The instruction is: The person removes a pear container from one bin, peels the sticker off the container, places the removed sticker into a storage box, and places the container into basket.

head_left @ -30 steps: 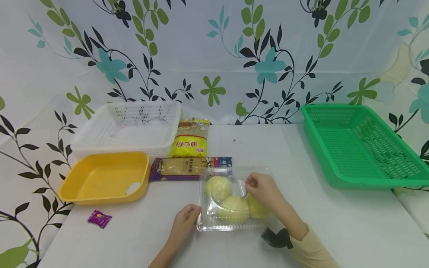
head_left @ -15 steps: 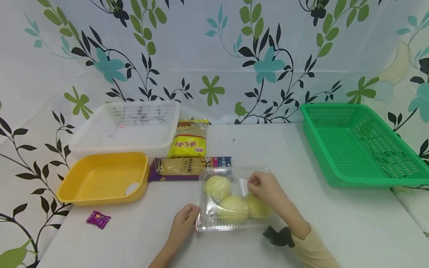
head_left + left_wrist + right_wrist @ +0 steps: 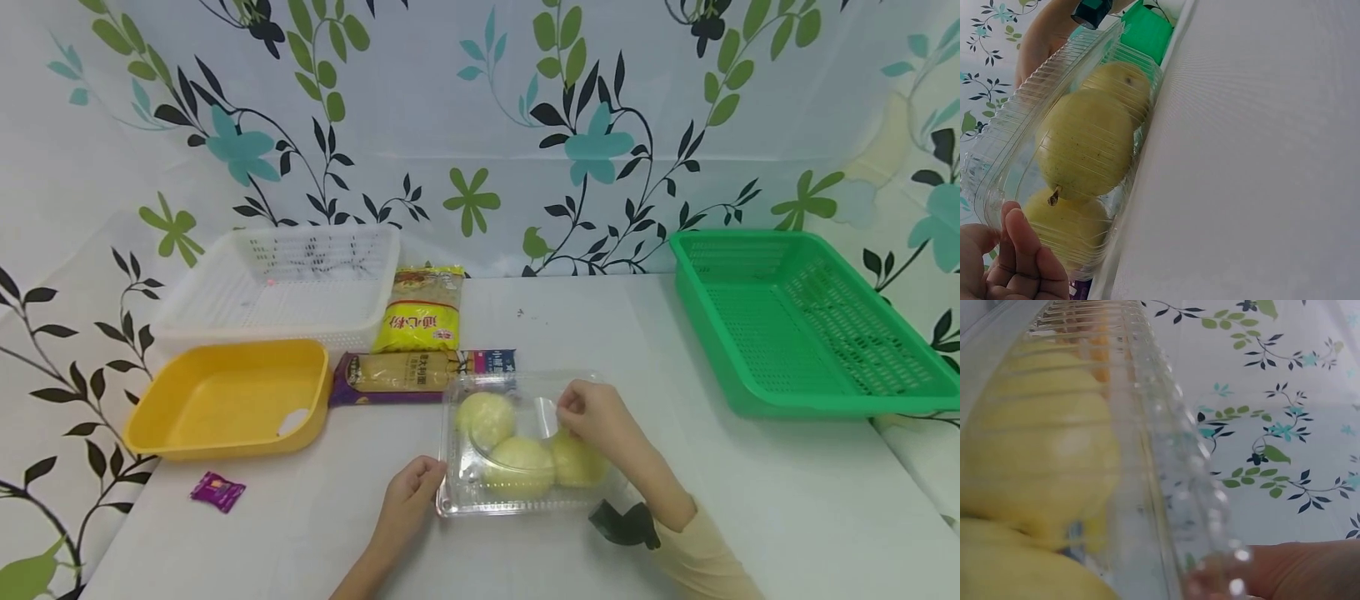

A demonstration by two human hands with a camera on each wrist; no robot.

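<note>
Clear plastic box [image 3: 525, 507] on the white table [image 3: 285, 542], with a hand at each side of the work.
The left hand [image 3: 410, 496] pinches the box's near left edge, thumb against bent fingers; the right hand [image 3: 600, 417] is over the top toward the right, fingertips drawn together at the plastic, though the right wrist view is too blurred to tell whether they grip it or only touch it; inside the one box sit three yellow fruits [image 3: 521, 468], touching or nearly so; behind and to the left are two packets, one long packet [image 3: 405, 372] and one yellow bag [image 3: 418, 312], plus one white basket [image 3: 315, 307], one yellow tray [image 3: 225, 400] and one purple sweet [image 3: 217, 492], while one green basket [image 3: 810, 333] stands at the right.
</note>
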